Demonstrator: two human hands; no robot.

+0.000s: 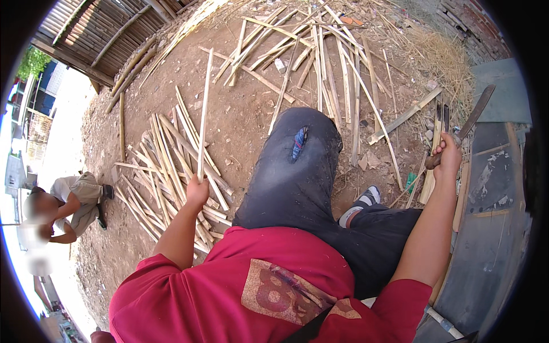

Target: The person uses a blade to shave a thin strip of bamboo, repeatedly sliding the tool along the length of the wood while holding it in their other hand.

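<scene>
While the left hand [198, 193] grips a pale strip [206, 114], the right hand [449, 154] holds a long knife [478, 111]

Although the left fist covers the strip's near end, we see the rest of it rising from those fingers, upright in the view. The left fingers are folded closed around it; their tips are out of our sight, and we cannot tell how far the strip runs inside the grip. The right fingers are curled tight around the knife's handle, hiding its middle, and the dark, curved blade slants up and away to their right. Whether the blade touches the grey-green sheet [500, 86] behind it, we cannot make out.

Just left of the left fingers lies a heap of strips [163, 171], partly covered by the forearm, so we cannot count them or tell whether the hand touches any. Well beyond both hands, more strips [331, 63] lie crossed on the dirt ground [163, 88]; the raised dark trouser leg [286, 171] between the hands hides some ends. Near the right fingers, upright split pieces [437, 123] are partly masked. Far left of the left fingers, another person [80, 191] is partly blurred.
</scene>
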